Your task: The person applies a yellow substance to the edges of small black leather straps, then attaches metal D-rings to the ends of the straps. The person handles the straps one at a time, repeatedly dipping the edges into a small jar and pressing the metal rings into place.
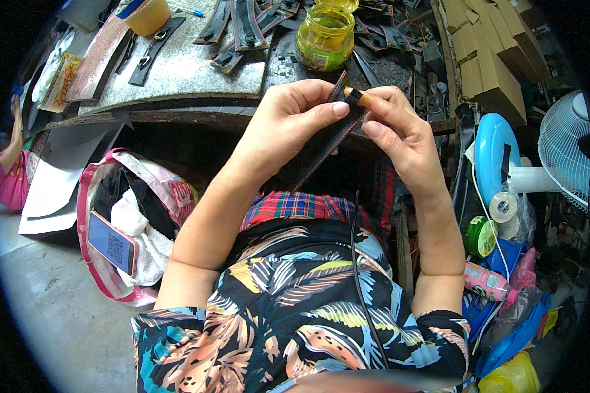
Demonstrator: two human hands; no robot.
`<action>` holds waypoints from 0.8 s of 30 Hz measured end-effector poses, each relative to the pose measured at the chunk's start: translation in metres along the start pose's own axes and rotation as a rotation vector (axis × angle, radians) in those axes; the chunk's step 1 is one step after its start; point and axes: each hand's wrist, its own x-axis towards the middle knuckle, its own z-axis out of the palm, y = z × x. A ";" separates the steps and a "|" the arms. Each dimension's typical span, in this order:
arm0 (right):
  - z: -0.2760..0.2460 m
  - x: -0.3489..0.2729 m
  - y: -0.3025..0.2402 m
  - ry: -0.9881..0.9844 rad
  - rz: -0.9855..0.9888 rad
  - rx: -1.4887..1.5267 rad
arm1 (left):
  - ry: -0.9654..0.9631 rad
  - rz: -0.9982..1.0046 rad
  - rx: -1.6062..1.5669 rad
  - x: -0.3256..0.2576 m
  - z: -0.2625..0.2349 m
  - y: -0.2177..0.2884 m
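Observation:
My left hand (pixel 283 124) is closed on a black leather strap (pixel 318 152) with reddish stitching along its edge, thumb on top. The strap slants down toward my lap. In the fingertips of my right hand (pixel 405 134) is a small tan piece with a black end (pixel 355 98), perhaps an applicator. Its black end is at the strap's upper edge; whether they touch, I cannot tell. Just beyond my hands stands an open yellow-green glass jar (pixel 324 40) on the workbench.
Several black straps (pixel 248 26) lie on the bench, left of the jar. A stone slab (pixel 183 82) holds a buckled strap (pixel 156 51) and a tub (pixel 144 16). At left, a bag (pixel 85 216) holds a phone (pixel 113 243). At right are a fan (pixel 566 147) and cardboard (pixel 495 72).

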 end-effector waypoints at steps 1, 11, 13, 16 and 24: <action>-0.002 0.001 -0.002 -0.033 0.061 0.029 | -0.008 -0.003 0.017 0.000 -0.002 0.002; -0.006 0.021 -0.019 -0.139 -0.091 -0.062 | 0.049 0.099 0.248 0.004 -0.013 0.004; -0.013 0.042 -0.025 -0.144 -0.250 -0.154 | 0.154 0.171 0.254 0.002 -0.019 0.010; -0.032 0.089 -0.033 -0.063 -0.444 -0.607 | 0.259 0.234 0.208 -0.006 -0.032 0.025; -0.012 0.155 -0.027 -0.324 -0.256 -1.221 | 0.439 0.420 -0.016 -0.006 -0.052 0.039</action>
